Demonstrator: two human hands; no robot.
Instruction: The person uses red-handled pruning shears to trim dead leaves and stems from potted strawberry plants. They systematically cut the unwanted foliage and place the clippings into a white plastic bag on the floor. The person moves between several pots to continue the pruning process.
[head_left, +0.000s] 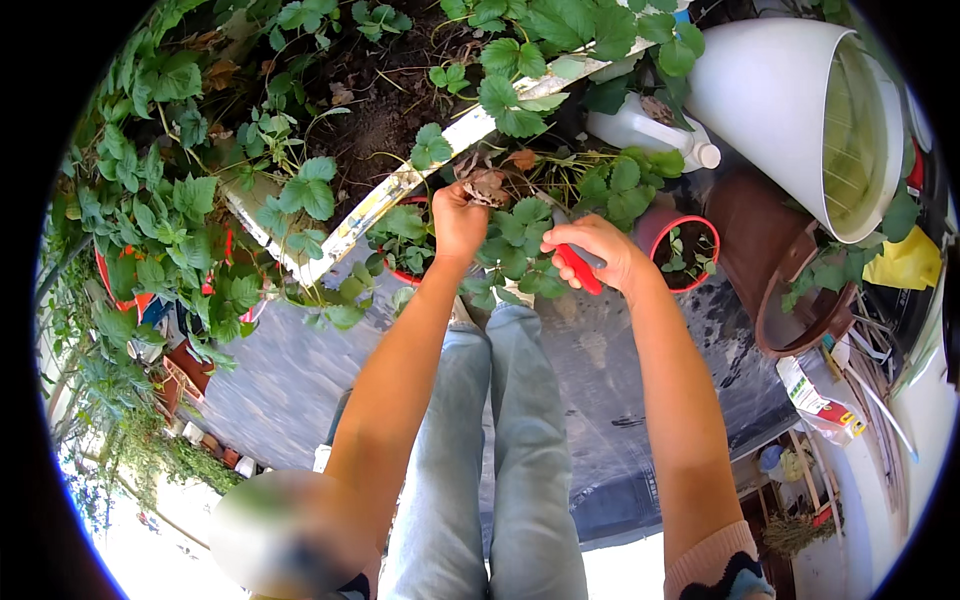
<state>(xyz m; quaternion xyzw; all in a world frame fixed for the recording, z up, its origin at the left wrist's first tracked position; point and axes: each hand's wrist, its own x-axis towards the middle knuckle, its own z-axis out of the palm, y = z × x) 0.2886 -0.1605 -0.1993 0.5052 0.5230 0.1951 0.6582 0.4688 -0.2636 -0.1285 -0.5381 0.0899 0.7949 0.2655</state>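
My left hand (459, 225) grips a clump of dry brown leaves (482, 186) beside the white-painted edge of a raised planting bed. In my right hand (600, 251) are pruning shears (577, 268) with red and grey handles. Their tip points up and left towards the dry leaves; foliage and stems partly hide the blades, so their exact position is unclear. Green strawberry leaves (517, 225) spread between and below the two hands. Behind my left wrist stands a red-rimmed pot (405, 276) with leafy plants. Another red-rimmed pot (684, 283) with small seedlings stands just right of my right hand.
The bed's peeling wooden edge (375, 206) runs diagonally ahead. At the right are a white plastic jug (645, 127), a large white bucket (772, 112) lying tilted, a brown planter (757, 262) and a plastic bag (821, 401). Grey sheeting (285, 375) covers the ground.
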